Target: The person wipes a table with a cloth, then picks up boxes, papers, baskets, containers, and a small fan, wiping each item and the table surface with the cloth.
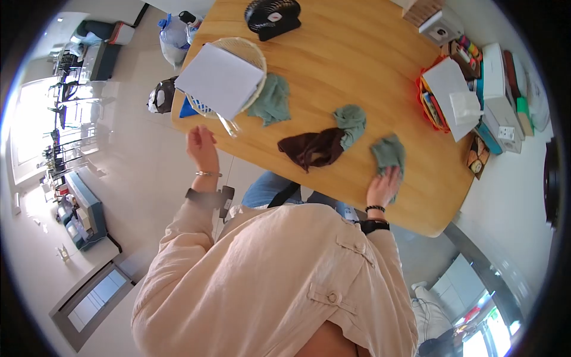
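My left hand (203,149) is raised beside the table's near left edge, its fingers loosely bent and slightly apart, with nothing visible in them. Close by stands a round woven basket (260,59) with a white sheet-like pad (220,80) lying across its top. My right hand (385,187) rests on a crumpled green cloth (389,152) near the table's front right, its fingers pressed over the lower end. Left of it lie a dark brown cloth (312,149) and another green cloth (351,122), touching each other. A third green cloth (272,100) sits against the basket.
The wooden table (351,53) carries a black fan-like object (272,18) at the back. A red-orange basket (423,104) of papers, boxes and books lines the right side. Large plastic bottles (173,38) stand on the floor at left.
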Tool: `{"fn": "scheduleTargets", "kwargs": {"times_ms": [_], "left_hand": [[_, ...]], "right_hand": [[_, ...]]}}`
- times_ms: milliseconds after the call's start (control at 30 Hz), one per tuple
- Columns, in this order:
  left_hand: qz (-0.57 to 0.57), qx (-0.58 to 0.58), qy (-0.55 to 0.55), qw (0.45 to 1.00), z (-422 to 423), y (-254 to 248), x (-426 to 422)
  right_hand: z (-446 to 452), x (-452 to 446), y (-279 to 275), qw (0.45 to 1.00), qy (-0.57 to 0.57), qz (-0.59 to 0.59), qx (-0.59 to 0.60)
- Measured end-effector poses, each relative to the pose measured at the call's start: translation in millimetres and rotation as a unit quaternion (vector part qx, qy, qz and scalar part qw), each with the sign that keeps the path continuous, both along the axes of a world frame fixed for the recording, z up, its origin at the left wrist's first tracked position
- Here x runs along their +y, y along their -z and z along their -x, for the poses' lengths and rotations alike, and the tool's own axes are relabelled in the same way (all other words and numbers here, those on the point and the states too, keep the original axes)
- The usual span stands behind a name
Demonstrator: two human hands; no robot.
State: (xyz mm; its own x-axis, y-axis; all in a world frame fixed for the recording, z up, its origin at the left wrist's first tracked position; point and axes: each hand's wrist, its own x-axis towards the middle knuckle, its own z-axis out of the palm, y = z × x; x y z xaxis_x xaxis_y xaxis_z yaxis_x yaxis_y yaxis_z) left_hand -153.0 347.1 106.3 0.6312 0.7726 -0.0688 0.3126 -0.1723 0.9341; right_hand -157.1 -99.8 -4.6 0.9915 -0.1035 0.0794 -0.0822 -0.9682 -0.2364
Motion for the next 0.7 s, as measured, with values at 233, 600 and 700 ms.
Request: {"fn": "scheduleTargets", "kwargs": {"times_ms": [233,600,700], "left_hand": [[0.405,0.007,0.003,0.914,-74.7,23.1,82.2],[0.42,-0.023,0.055,0.906,-110.6,15.3,74.6],[0.216,-0.159,0.122,0.956,-105.3,10.0,71.3]], "right_hand": [[-5.1,5.7,9.6,0.958,0.224,-0.176,-0.025],[-13.7,6.8,-37.0,0.488,0.295,-0.816,0.092],[-38.8,36.4,-105.5,0.502,0.208,-0.831,0.114]]}}
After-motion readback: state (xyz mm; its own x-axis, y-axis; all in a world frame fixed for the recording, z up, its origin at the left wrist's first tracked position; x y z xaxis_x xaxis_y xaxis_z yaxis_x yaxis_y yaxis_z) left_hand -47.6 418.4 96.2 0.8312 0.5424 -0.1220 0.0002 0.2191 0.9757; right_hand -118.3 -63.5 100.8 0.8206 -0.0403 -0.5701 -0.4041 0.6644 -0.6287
